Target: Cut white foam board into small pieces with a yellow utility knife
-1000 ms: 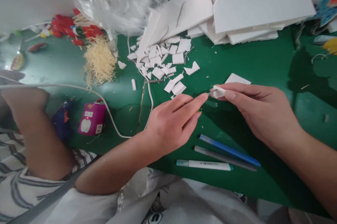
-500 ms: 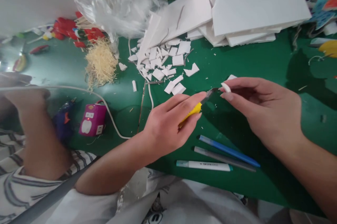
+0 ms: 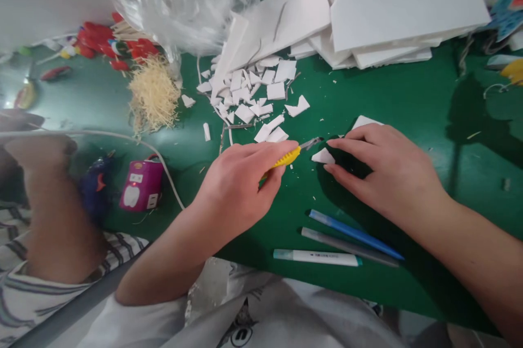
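Observation:
My left hand [image 3: 241, 187] is wrapped round a yellow utility knife [image 3: 287, 158], with its blade pointing right above the green table [image 3: 368, 92]. Just past the blade tip, a small white foam piece [image 3: 322, 156] lies at the fingertips of my right hand [image 3: 379, 165]. The thumb and index finger of that hand are spread apart around the piece's right end, not pinching it. Behind the right fingers is another flat white foam piece [image 3: 365, 121], partly covered by the hand.
A blue marker [image 3: 355, 233], a grey marker [image 3: 349, 247] and a white marker [image 3: 316, 257] lie in front. Many foam scraps [image 3: 245, 95] and stacked foam sheets [image 3: 408, 5] are behind. To the left are a purple power adapter [image 3: 141, 185], a white cable [image 3: 163, 160] and a co-worker's arm [image 3: 53, 201].
My right hand has lowered the foam piece to the table and opened its fingers. My left hand has drawn back leftward with the knife, away from the piece.

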A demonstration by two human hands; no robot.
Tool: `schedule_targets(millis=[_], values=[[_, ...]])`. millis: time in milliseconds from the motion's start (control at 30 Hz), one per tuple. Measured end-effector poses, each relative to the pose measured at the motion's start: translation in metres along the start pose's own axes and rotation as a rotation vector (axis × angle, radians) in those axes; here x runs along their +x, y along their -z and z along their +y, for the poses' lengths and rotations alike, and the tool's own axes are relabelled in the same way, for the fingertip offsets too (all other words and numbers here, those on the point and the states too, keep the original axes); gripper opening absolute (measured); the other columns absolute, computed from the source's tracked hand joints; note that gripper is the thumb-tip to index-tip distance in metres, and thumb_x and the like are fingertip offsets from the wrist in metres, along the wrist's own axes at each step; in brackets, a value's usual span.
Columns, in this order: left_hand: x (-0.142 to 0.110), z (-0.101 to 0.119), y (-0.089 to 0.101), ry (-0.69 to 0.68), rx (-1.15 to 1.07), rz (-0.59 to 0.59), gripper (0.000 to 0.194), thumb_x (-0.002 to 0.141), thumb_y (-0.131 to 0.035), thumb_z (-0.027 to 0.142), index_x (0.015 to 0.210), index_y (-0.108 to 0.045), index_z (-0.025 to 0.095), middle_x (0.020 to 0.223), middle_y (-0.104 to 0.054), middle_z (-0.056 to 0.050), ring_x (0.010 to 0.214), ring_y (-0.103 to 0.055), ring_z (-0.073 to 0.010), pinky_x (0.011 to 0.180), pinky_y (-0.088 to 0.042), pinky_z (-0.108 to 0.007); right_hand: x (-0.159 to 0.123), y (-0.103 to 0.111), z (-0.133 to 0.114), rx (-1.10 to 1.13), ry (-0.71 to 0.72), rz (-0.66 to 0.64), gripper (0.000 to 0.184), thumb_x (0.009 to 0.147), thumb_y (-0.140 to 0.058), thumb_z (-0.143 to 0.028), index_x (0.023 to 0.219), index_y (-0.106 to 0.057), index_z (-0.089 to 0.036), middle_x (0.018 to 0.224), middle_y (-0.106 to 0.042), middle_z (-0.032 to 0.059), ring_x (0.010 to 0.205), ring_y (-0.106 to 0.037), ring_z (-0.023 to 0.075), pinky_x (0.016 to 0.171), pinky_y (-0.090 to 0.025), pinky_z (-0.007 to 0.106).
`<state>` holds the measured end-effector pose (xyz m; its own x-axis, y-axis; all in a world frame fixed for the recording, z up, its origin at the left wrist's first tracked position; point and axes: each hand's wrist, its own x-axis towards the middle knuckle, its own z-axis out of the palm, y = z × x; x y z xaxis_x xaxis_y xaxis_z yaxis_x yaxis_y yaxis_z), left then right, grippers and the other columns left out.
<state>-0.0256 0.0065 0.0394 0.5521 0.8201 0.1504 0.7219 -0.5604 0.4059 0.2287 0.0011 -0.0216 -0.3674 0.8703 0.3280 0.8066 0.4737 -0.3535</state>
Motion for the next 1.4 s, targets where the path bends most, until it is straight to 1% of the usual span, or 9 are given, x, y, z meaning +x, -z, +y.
schedule_targets(millis=[233, 333, 467, 633, 867, 1067, 1167, 1300, 1400], values=[[-0.002, 0.017, 0.01, -0.146, 0.241, -0.021, 0.034, 0.106, -0.052, 0.009, 0.132, -0.071, 0.02, 0.118, -0.083, -0.002, 0.099, -0.079, -0.0176, 0.081, -0.058, -0.031, 0.005, -0.001, 0.003, -0.012, 0.06, -0.022, 0.028, 0.098, -0.061, -0.03, 0.113, -0.081, -0.019, 0.094, -0.073, 0.0103, 0.082, -0.067, 0.0231, 0.067, -0.055, 0.037], [0.001, 0.016, 0.008, -0.209, 0.294, -0.008, 0.032, 0.106, -0.052, 0.01, 0.129, -0.072, 0.019, 0.113, -0.083, -0.001, 0.097, -0.079, -0.0163, 0.08, -0.057, -0.031, 0.005, -0.001, 0.005, -0.008, 0.068, -0.026, 0.027, 0.099, -0.059, -0.03, 0.11, -0.082, -0.021, 0.093, -0.074, 0.0097, 0.079, -0.066, 0.0215, 0.066, -0.055, 0.037], [0.006, 0.012, 0.005, -0.29, 0.336, -0.009, 0.034, 0.107, -0.046, 0.009, 0.126, -0.074, 0.017, 0.108, -0.084, -0.002, 0.092, -0.079, -0.0164, 0.079, -0.056, -0.033, 0.004, 0.0, 0.006, 0.015, 0.076, -0.038, 0.025, 0.098, -0.061, -0.031, 0.107, -0.082, -0.022, 0.092, -0.073, 0.0096, 0.079, -0.065, 0.0217, 0.066, -0.055, 0.038], [0.008, 0.011, 0.004, -0.303, 0.376, -0.026, 0.035, 0.107, -0.044, 0.01, 0.121, -0.075, 0.019, 0.102, -0.083, -0.001, 0.087, -0.078, -0.0169, 0.077, -0.054, -0.034, 0.005, -0.001, 0.006, 0.028, 0.043, -0.063, 0.022, 0.098, -0.062, -0.034, 0.104, -0.082, -0.026, 0.093, -0.073, 0.0083, 0.08, -0.064, 0.0219, 0.067, -0.053, 0.039], [0.012, 0.016, 0.004, -0.308, 0.444, -0.076, 0.04, 0.105, -0.041, 0.005, 0.121, -0.074, 0.021, 0.092, -0.081, 0.0, 0.08, -0.074, -0.0167, 0.074, -0.051, -0.034, 0.004, -0.001, 0.008, 0.038, 0.089, -0.068, 0.026, 0.096, -0.061, -0.032, 0.109, -0.082, -0.023, 0.094, -0.071, 0.0095, 0.079, -0.063, 0.0228, 0.066, -0.052, 0.038], [0.022, 0.028, 0.009, -0.353, 0.491, -0.133, 0.041, 0.102, -0.039, 0.003, 0.101, -0.077, 0.018, 0.078, -0.074, -0.003, 0.073, -0.069, -0.0205, 0.071, -0.046, -0.035, 0.005, 0.001, 0.011, 0.094, 0.102, -0.071, 0.025, 0.099, -0.059, -0.033, 0.104, -0.082, -0.026, 0.092, -0.071, 0.008, 0.08, -0.062, 0.0212, 0.069, -0.052, 0.038], [0.03, 0.039, 0.013, -0.34, 0.523, -0.221, 0.036, 0.097, -0.043, 0.002, 0.089, -0.075, 0.018, 0.067, -0.066, -0.003, 0.067, -0.064, -0.0215, 0.068, -0.044, -0.035, 0.006, 0.0, 0.012, 0.118, 0.069, -0.082, 0.025, 0.099, -0.06, -0.037, 0.103, -0.082, -0.027, 0.091, -0.07, 0.0077, 0.079, -0.062, 0.0209, 0.069, -0.051, 0.038], [0.038, 0.05, 0.017, -0.37, 0.509, -0.326, 0.028, 0.082, -0.057, -0.002, 0.067, -0.065, 0.02, 0.058, -0.053, -0.001, 0.059, -0.057, -0.0187, 0.069, -0.046, -0.034, 0.006, -0.001, 0.014, 0.152, 0.061, -0.077, 0.026, 0.099, -0.06, -0.039, 0.101, -0.083, -0.027, 0.092, -0.07, 0.0077, 0.079, -0.062, 0.0207, 0.067, -0.049, 0.037], [0.042, 0.055, 0.018, -0.378, 0.507, -0.375, 0.034, 0.086, -0.059, 0.003, 0.058, -0.057, 0.023, 0.053, -0.044, 0.0, 0.056, -0.051, -0.018, 0.071, -0.049, -0.036, 0.006, -0.002, 0.015, 0.171, 0.043, -0.097, 0.026, 0.098, -0.061, -0.04, 0.1, -0.083, -0.028, 0.092, -0.07, 0.0074, 0.08, -0.062, 0.0209, 0.066, -0.048, 0.037]])
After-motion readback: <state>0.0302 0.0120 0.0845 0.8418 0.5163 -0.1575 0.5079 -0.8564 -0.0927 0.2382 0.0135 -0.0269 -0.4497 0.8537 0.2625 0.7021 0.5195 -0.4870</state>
